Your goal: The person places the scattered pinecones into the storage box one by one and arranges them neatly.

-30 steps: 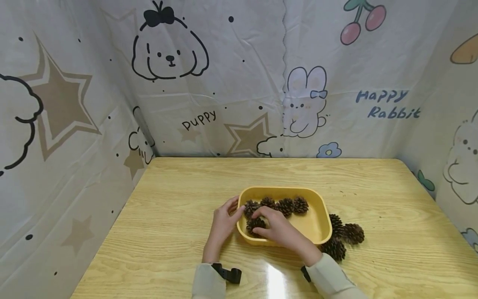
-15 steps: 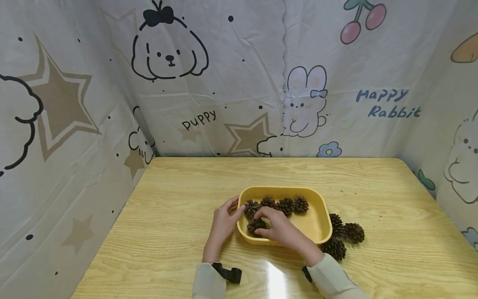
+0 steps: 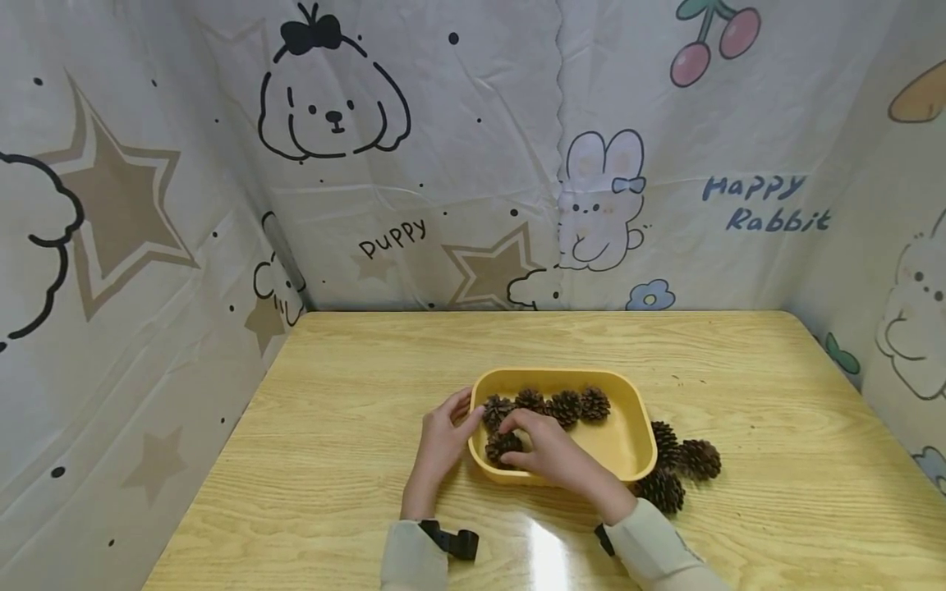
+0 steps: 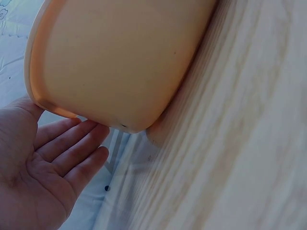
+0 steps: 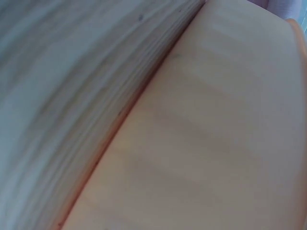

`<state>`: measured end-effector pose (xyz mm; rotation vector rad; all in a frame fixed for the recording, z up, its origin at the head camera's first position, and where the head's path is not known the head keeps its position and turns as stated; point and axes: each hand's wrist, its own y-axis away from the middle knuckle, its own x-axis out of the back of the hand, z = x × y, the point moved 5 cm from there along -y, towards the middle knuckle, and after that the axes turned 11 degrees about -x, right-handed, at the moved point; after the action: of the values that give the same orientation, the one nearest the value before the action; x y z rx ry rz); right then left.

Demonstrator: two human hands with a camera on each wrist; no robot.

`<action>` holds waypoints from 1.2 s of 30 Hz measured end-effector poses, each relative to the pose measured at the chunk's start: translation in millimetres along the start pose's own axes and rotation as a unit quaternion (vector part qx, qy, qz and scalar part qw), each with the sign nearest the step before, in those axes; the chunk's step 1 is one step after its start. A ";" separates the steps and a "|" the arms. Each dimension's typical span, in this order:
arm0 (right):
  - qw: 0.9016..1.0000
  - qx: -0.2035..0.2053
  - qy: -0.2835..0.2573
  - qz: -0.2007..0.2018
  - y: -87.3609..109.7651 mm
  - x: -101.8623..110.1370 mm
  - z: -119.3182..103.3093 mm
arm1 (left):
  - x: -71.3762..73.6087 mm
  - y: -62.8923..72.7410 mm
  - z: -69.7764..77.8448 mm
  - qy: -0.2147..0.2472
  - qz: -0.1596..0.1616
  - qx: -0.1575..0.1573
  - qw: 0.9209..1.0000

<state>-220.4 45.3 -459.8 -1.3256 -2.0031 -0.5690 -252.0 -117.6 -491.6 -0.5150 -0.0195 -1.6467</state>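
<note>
A yellow rectangular tub [image 3: 628, 460] stands on the table with several brown pine cones inside. At its left end my left hand [image 3: 443, 431] holds the rim, thumb over the edge; in the left wrist view the fingers [image 4: 79, 143] lie along the outer wall. My right hand [image 3: 550, 443] reaches over the near rim and pinches a pine cone [image 3: 502, 449] in the tub's front left corner. A row of other pine cones [image 3: 565, 408] lies along the far side. The right wrist view shows only the tub's outer wall [image 5: 206, 134] and the table; the hand is hidden there.
Several more pine cones [image 3: 663, 491] lie clustered on the wooden table [image 3: 355, 361] against the tub's right end. Printed cloth [image 3: 414, 180] hangs behind the table and on both sides.
The pinched pine cone and my right fingertips have shifted very slightly left since half a second ago. My left hand and the tub stay in place.
</note>
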 end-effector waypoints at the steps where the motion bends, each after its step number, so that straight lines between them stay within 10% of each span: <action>1: 1.000 0.000 0.001 0.000 0.1 0.1 -0.1 | -0.1 -0.1 0.0 0.000 0.001 0.000 1.000; 36: 0.998 0.002 -0.011 0.062 6.9 7.7 1.4 | -1.2 -0.6 -0.2 0.000 0.005 -0.007 1.000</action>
<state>-216.5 53.9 -455.1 -1.4481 -1.9230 -0.4929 -252.6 -116.4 -492.0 -0.5248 -0.0065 -1.6378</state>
